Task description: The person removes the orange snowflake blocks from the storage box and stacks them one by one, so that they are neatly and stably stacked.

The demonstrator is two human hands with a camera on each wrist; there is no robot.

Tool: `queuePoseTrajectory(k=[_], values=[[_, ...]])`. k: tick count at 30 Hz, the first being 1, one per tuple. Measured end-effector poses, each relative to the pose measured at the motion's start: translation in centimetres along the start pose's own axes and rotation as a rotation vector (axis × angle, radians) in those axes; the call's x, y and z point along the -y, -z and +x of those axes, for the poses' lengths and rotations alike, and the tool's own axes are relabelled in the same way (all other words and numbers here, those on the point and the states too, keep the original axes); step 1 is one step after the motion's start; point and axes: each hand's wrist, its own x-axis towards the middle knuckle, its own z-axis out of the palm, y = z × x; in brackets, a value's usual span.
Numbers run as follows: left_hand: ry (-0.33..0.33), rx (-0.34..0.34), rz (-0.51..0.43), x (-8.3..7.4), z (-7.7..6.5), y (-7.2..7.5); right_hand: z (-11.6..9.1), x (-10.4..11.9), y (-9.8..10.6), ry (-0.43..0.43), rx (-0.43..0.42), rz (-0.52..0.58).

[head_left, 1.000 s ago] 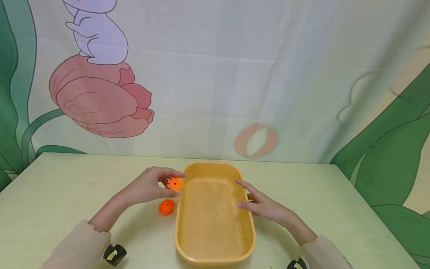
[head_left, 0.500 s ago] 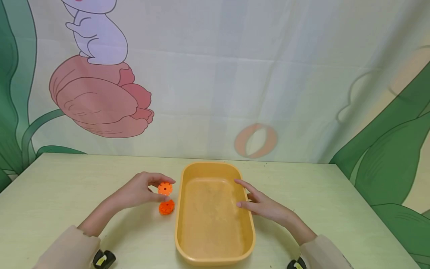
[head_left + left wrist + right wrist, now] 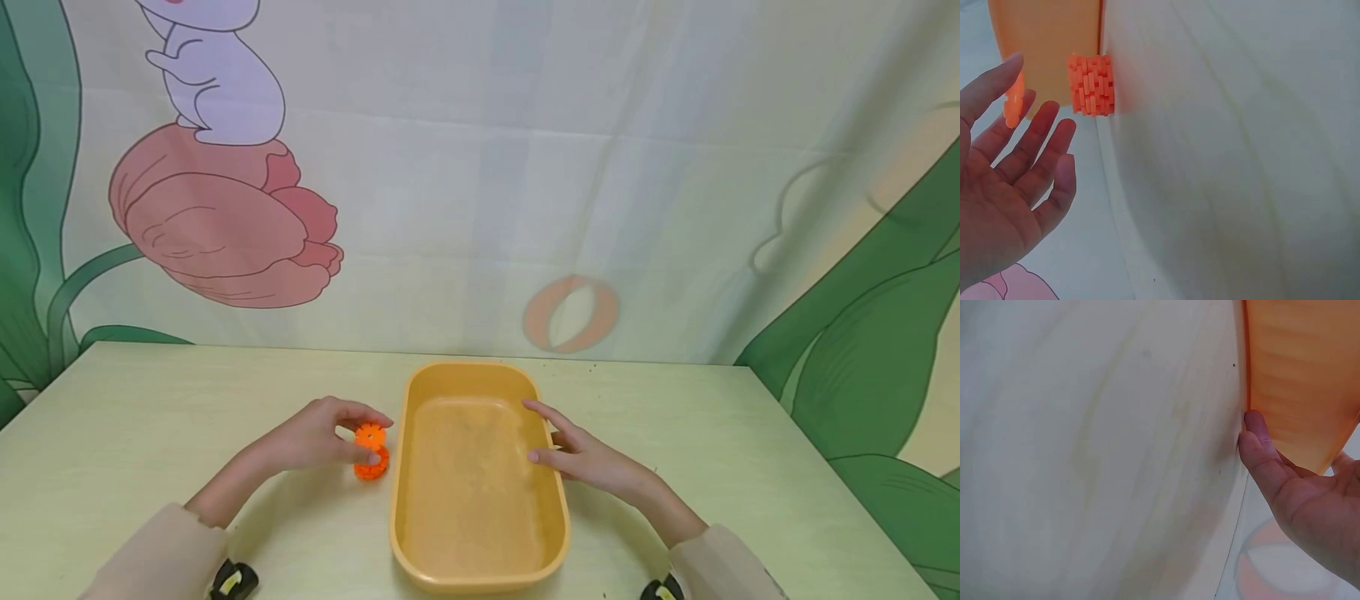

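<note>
My left hand (image 3: 322,433) pinches an orange notched plastic disc (image 3: 370,435) between thumb and forefinger, just left of the yellow tray (image 3: 480,578). Close below the disc stands a stack of matching orange notched discs (image 3: 369,472) on the table, partly covered by the thumb. From the left wrist, the held disc (image 3: 1014,105) shows edge-on, while the stack (image 3: 1091,86) is several layers high beside the tray. My right hand (image 3: 588,454) grips the tray's right wall, thumb and forefinger over the rim and other fingers outside, low on the wall in the right wrist view (image 3: 1304,500).
The pale wooden table (image 3: 150,433) runs back to a printed curtain (image 3: 450,208) with a rabbit and flower pattern. The tray's bare floor faces up. Black wrist straps (image 3: 234,579) are worn at both sleeves.
My left hand has drawn back left from the tray's rim and lowered the disc toward the stack. My right hand and the tray have stayed put.
</note>
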Motion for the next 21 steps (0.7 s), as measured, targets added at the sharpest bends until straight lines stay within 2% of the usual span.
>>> queuePoseTrajectory(k=[8, 21], values=[[0.028, 0.038, 0.043, 0.7, 0.3, -0.3, 0.0, 0.0, 0.0, -0.004, -0.004, -0.009], [0.048, 0.103, -0.005, 1.4, 0.7, -0.5, 0.1, -0.1, 0.1, -0.001, -0.005, -0.018]])
